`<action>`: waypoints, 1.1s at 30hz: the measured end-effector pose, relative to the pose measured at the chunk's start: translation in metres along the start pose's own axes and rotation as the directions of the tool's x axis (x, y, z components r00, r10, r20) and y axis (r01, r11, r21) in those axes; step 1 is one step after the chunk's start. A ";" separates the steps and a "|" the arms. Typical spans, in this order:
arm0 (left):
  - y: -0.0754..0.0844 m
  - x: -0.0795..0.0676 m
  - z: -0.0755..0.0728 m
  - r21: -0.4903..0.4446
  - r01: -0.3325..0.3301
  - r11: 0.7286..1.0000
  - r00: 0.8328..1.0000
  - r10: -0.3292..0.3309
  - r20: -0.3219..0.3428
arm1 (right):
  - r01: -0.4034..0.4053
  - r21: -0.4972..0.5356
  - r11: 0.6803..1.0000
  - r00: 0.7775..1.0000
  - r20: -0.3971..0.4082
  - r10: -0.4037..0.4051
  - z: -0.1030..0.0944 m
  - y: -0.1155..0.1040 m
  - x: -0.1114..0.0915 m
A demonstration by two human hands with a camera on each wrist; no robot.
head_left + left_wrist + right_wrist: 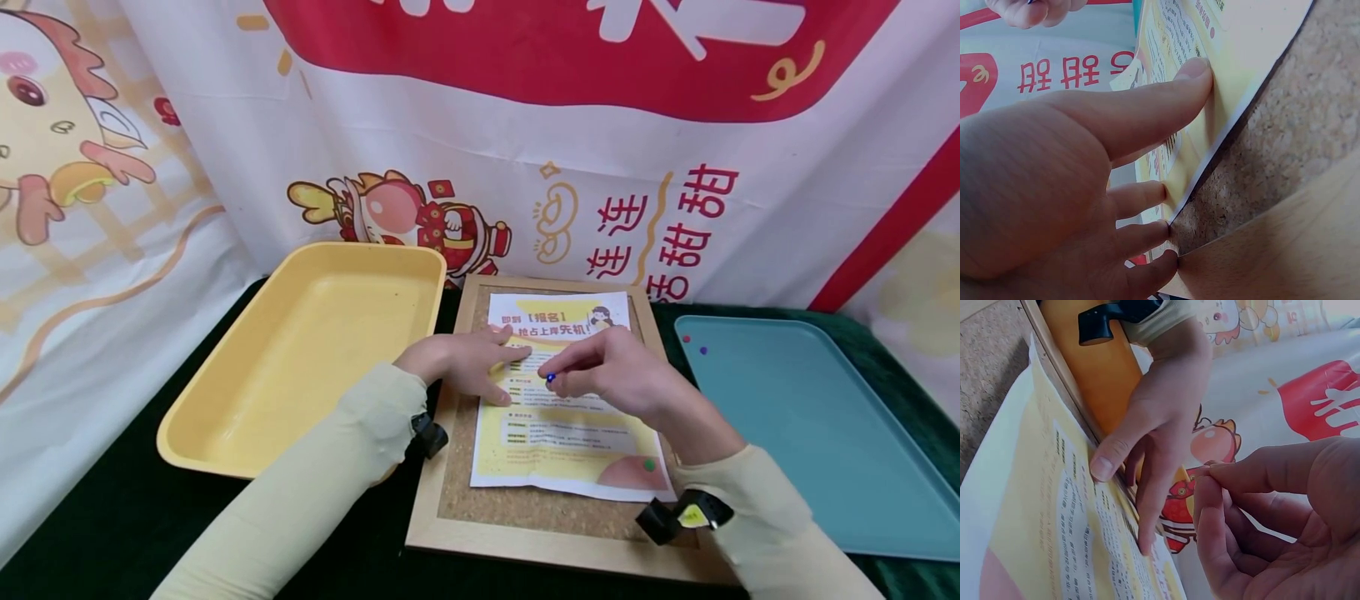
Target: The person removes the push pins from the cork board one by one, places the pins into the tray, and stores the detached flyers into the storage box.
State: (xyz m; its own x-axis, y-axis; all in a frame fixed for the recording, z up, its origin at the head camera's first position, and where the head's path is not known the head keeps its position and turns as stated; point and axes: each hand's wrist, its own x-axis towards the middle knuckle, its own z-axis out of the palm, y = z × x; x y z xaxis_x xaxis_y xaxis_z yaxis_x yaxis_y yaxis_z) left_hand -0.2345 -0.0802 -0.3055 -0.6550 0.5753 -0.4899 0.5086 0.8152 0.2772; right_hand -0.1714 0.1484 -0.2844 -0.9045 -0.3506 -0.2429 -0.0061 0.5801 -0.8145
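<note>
A printed yellow-and-white sheet [555, 467] lies on a wood-framed cork board [525, 510]. My left hand [468, 362] rests at the sheet's left edge with fingers spread; in the left wrist view its thumb [1194, 72] lies over the paper. Thumb and index finger of my right hand [626, 379] pinch a small blue push pin [551, 378] over the middle of the sheet. A green push pin [649, 465] sits near the paper's lower right corner. In the right wrist view the pinching fingertips [1213, 475] hide most of the pin.
To the left stands a deep yellow tub [300, 358]. On the right, a flat teal tray [817, 433] holds a red pin [686, 339] and a purple pin [703, 351] near its far left corner. A printed cloth [465, 108] hangs behind; dark green cloth [337, 550] covers the table.
</note>
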 end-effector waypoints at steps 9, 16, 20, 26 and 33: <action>0.001 0.000 0.001 -0.008 0.001 1.000 1.000 -0.001 -0.004 | -0.015 0.060 0.998 1.000 -0.021 0.016 -0.010 0.004 -0.003; 0.001 0.000 0.001 -0.020 0.003 1.000 1.000 -0.003 -0.004 | -0.024 0.105 0.994 0.998 -0.048 0.029 -0.019 0.010 -0.006; 0.000 -0.001 0.001 -0.020 0.003 1.000 1.000 -0.003 -0.006 | -0.034 0.126 0.991 0.997 -0.063 0.042 -0.024 0.014 -0.007; 0.000 -0.001 0.001 -0.021 0.001 1.000 1.000 -0.001 -0.007 | -0.048 0.119 0.992 0.992 -0.108 0.061 -0.031 0.019 -0.007; 0.000 -0.001 0.001 -0.018 -0.008 1.000 1.000 0.008 -0.007 | -0.056 0.092 0.994 0.985 -0.157 0.070 -0.036 0.026 -0.008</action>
State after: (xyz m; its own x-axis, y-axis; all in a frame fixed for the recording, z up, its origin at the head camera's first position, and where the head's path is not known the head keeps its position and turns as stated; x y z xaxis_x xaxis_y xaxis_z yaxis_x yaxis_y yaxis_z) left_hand -0.2333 -0.0812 -0.3061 -0.6550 0.5823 -0.4816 0.5040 0.8115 0.2958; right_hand -0.1803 0.1928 -0.2845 -0.9585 -0.1890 -0.2134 0.0839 0.5283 -0.8449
